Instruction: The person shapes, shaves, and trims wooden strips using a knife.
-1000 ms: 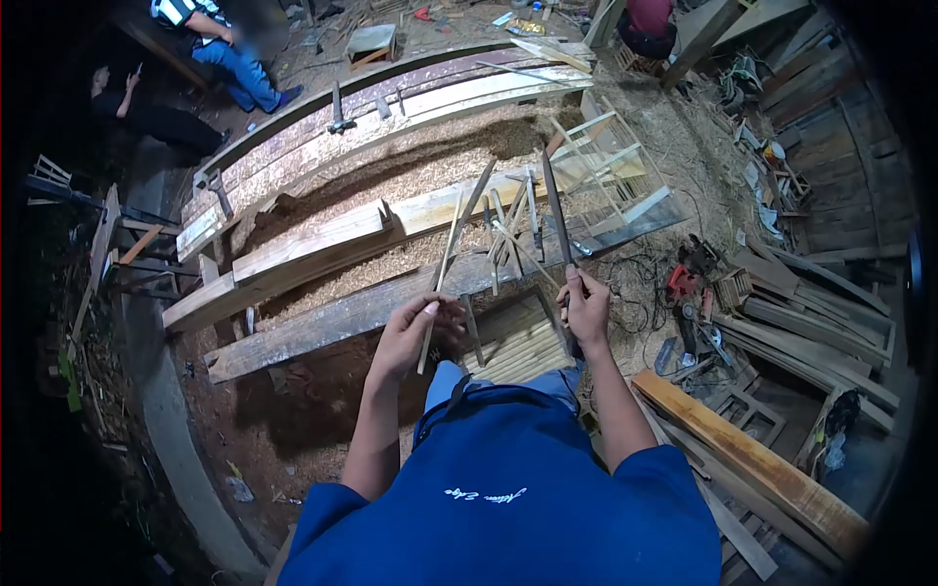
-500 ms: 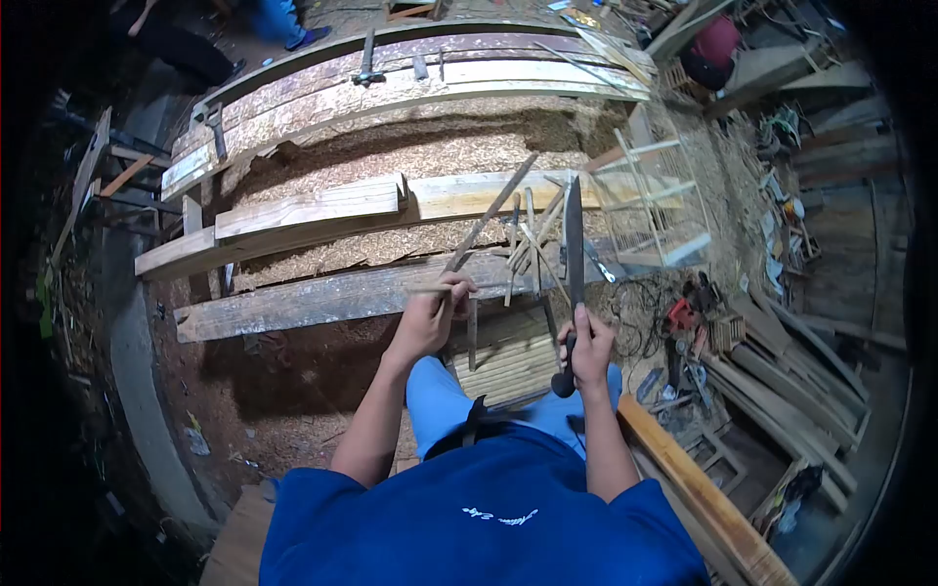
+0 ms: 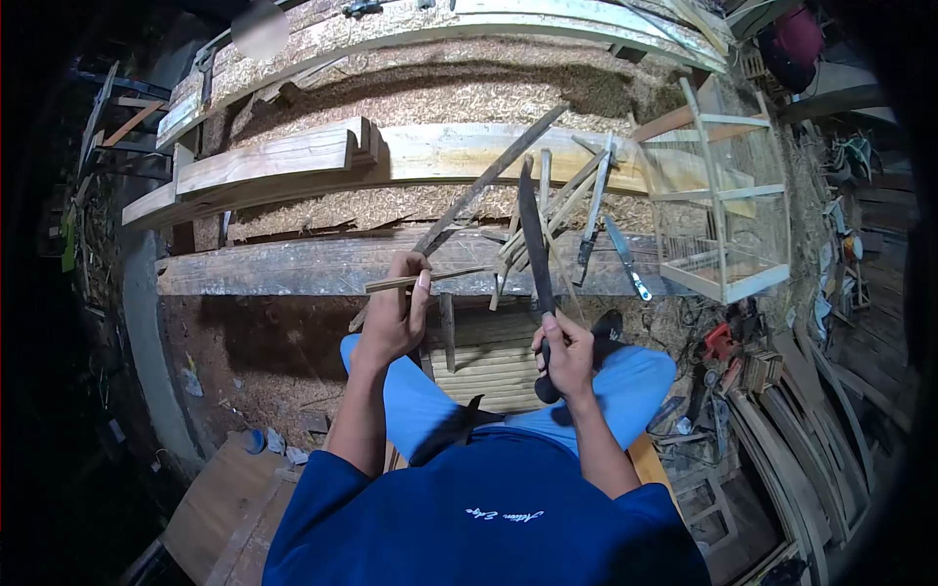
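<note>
My left hand [image 3: 396, 308] is closed around a thin wooden stick [image 3: 454, 273], which points sideways toward the right over the near plank's edge. A long dark wooden strip [image 3: 493, 174] slants across the planks and passes behind that hand; whether the fingers also touch it I cannot tell. My right hand [image 3: 567, 361] grips the black handle of a machete [image 3: 532, 230], its blade upright and leaning slightly left. Beside the blade lies a loose pile of wooden sticks [image 3: 562, 205]. To its right rest a saw-like long blade [image 3: 598, 195] and a knife with a patterned handle [image 3: 625, 256].
A wood-framed cage [image 3: 723, 200] with thin bars stands at the bench's right end. Thick planks [image 3: 274, 166] lie across the middle, with shavings [image 3: 449, 93] around them. A slatted mat [image 3: 498, 352] lies between my legs. Stacked boards [image 3: 791, 430] are at the right.
My head view has shifted, bringing the bench and cage closer. The machete's tip has swung left, away from the saw-like blade. The stick in my left hand now shows more of its length.
</note>
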`<state>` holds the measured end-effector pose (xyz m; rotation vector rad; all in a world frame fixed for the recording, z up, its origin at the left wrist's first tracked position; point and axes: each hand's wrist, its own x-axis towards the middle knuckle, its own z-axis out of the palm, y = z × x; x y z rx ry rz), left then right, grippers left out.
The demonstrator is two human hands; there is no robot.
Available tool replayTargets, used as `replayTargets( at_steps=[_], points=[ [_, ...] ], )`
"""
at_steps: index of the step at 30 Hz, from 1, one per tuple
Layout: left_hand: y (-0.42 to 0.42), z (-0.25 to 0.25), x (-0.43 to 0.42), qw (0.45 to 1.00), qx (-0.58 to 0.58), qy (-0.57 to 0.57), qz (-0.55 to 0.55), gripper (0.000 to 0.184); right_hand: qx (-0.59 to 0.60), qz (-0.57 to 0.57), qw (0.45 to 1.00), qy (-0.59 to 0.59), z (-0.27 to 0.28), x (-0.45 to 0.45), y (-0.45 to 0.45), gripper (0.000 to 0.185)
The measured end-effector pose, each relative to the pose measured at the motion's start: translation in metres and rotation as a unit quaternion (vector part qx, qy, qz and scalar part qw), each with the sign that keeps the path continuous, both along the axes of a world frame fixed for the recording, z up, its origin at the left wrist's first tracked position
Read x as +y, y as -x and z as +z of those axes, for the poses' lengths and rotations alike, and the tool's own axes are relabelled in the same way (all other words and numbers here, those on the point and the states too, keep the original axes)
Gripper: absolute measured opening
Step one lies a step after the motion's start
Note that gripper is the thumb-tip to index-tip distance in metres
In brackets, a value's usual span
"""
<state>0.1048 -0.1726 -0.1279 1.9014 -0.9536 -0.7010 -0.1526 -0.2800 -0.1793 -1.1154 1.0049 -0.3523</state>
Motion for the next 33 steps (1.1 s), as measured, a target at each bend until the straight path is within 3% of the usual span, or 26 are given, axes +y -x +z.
replayTargets(
  at_steps=[2, 4, 6, 9, 13, 16, 18, 20, 22, 24, 26, 28, 32, 33],
  points=[
    [0.003, -0.012, -0.002, 1.000, -0.019, -0.013, 0.015, 0.009, -0.007, 0.013, 0.999, -0.030, -0.016, 0.005, -0.003, 0.040],
    [0.003, -0.021, -0.002, 0.994, -0.111, 0.003, 0.014, 0.006, -0.023, 0.015, 0.999, -0.042, -0.033, 0.015, -0.007, 0.040],
    [-0.001, -0.021, 0.001, 0.998, -0.067, 0.006, 0.005, 0.008, -0.042, 0.036, 0.997, -0.061, -0.049, 0.020, -0.010, 0.040],
    [0.004, -0.023, 0.006, 0.990, -0.114, 0.079, -0.034, 0.005, -0.040, 0.061, 0.997, -0.018, -0.068, 0.027, -0.016, 0.043],
    [0.003, -0.034, 0.010, 0.972, -0.200, 0.089, -0.089, 0.009, -0.079, 0.086, 0.992, 0.037, -0.096, 0.034, -0.022, 0.045],
    [0.001, -0.043, 0.018, 0.987, -0.115, 0.083, -0.081, 0.010, -0.083, 0.093, 0.983, 0.138, -0.111, 0.038, -0.025, 0.045],
    [-0.005, -0.044, 0.012, 0.978, -0.138, 0.107, -0.118, 0.010, -0.079, 0.099, 0.980, 0.155, -0.115, 0.041, -0.026, 0.045],
    [-0.003, -0.042, 0.007, 0.942, -0.273, 0.166, -0.098, 0.011, -0.093, 0.083, 0.978, 0.168, -0.109, 0.047, -0.027, 0.045],
    [0.003, -0.042, 0.011, 0.945, -0.258, 0.169, -0.104, 0.010, -0.081, 0.078, 0.984, 0.141, -0.101, 0.050, -0.025, 0.047],
    [0.020, -0.051, 0.015, 0.973, -0.098, 0.203, 0.044, 0.008, -0.074, 0.087, 0.985, 0.128, -0.102, 0.053, -0.024, 0.047],
    [0.025, -0.053, 0.019, 0.970, -0.100, 0.215, 0.055, 0.007, -0.094, 0.088, 0.977, 0.169, -0.108, 0.056, -0.023, 0.050],
    [0.030, -0.050, 0.021, 0.956, -0.200, 0.211, 0.045, 0.012, -0.111, 0.091, 0.968, 0.208, -0.117, 0.060, -0.020, 0.053],
    [0.039, -0.054, 0.024, 0.958, -0.181, 0.216, 0.042, 0.015, -0.103, 0.105, 0.960, 0.238, -0.116, 0.061, -0.014, 0.051],
    [0.041, -0.057, 0.025, 0.962, -0.162, 0.216, 0.046, 0.014, -0.088, 0.112, 0.972, 0.184, -0.106, 0.059, -0.012, 0.050]
  ],
)
